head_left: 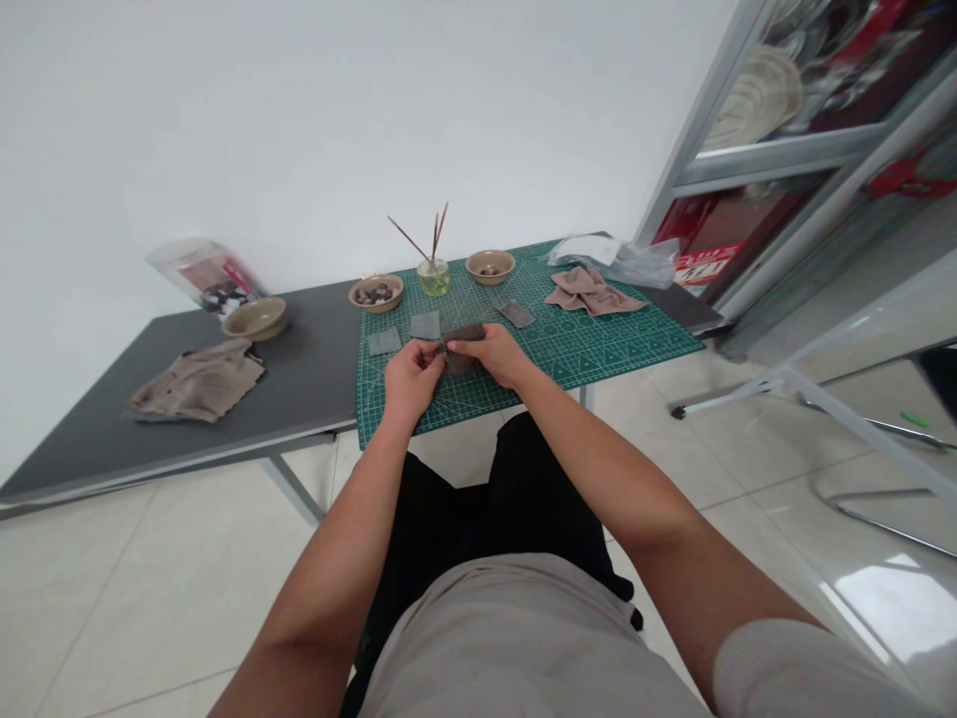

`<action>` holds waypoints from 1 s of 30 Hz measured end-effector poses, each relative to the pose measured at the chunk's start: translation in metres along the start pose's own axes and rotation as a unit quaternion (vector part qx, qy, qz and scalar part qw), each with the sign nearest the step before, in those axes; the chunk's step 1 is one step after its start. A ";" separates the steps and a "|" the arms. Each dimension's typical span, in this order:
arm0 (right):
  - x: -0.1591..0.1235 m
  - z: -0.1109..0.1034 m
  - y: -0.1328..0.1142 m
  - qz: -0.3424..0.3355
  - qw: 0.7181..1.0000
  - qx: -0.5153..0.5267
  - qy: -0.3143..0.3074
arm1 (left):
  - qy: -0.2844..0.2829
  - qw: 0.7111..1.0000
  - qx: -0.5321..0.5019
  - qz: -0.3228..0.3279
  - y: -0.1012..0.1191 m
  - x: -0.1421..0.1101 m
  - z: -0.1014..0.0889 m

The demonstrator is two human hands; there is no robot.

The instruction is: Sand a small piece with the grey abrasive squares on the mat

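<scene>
Over the front part of the green cutting mat [628, 344], my two hands meet. My right hand [497, 354] is closed on a dark brown sheet [462, 349] that looks like sandpaper, thumb on top. Beside its left edge, my left hand [414, 377] is pinched together; what sits between its fingertips is too small to make out. Three grey sheets lie near the hands: one grey sheet [385, 341] to the left, another grey sheet [426, 324] just behind, and a third grey sheet [517, 314] to the right.
Behind the hands stand a bowl [376, 293] of small dark pieces, a glass jar [434, 278] with thin sticks, and a second bowl [490, 266]. A brown cloth [590, 291] and plastic bag [635, 259] lie right; another cloth [198, 381], bowl [255, 318] and clear container [201, 271] left.
</scene>
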State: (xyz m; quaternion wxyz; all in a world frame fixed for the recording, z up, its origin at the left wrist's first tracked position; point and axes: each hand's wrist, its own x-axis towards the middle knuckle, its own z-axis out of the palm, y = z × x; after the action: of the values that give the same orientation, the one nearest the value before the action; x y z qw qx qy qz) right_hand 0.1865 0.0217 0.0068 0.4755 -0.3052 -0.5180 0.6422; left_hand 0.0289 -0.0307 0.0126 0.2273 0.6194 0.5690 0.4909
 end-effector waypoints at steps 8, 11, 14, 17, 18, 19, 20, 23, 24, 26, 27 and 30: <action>-0.001 0.000 0.000 -0.015 0.999 -0.022 0.018 | -0.026 0.998 0.033 0.041 -0.003 -0.001 -0.002; 0.000 -0.001 0.003 -0.025 0.998 -0.049 0.035 | -0.034 0.996 0.061 0.052 -0.003 -0.001 -0.003; 0.001 -0.001 0.005 -0.031 0.997 -0.061 0.040 | -0.030 0.996 0.069 0.039 -0.002 -0.001 -0.002; 0.001 0.000 0.004 -0.020 0.999 -0.038 0.024 | -0.006 0.999 0.043 0.006 -0.001 0.000 0.000; 0.001 0.000 0.003 -0.013 0.999 -0.028 0.016 | 0.001 0.999 0.032 -0.003 -0.001 0.000 0.000; 0.000 0.000 0.002 -0.007 1.000 -0.022 0.009 | 0.004 1.000 0.021 -0.011 -0.002 0.000 0.000; 0.000 0.000 0.001 -0.002 1.000 -0.018 0.005 | 0.004 1.000 0.012 -0.015 -0.003 0.001 0.000; -0.001 0.000 -0.001 0.001 1.000 -0.018 0.007 | -0.018 1.000 -0.009 -0.015 -0.005 0.003 -0.001; -0.001 -0.001 0.000 0.000 1.000 -0.022 0.011 | -0.029 0.999 -0.011 -0.014 -0.006 0.003 -0.001; 0.000 -0.001 0.001 -0.007 0.999 -0.034 0.025 | -0.046 0.999 -0.009 -0.006 -0.008 0.004 -0.001; 0.001 -0.001 0.002 -0.011 0.999 -0.040 0.033 | -0.050 0.999 -0.004 0.000 -0.008 0.004 -0.001; 0.002 -0.002 0.004 -0.021 0.997 -0.049 0.048 | -0.044 0.999 0.016 0.018 -0.007 0.003 0.000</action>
State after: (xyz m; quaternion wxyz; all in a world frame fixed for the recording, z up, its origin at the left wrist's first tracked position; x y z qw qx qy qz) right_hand 0.1865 0.0242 0.0029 0.4978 -0.3475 -0.5315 0.5908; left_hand 0.0253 -0.0266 0.0077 0.2332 0.6542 0.5548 0.4581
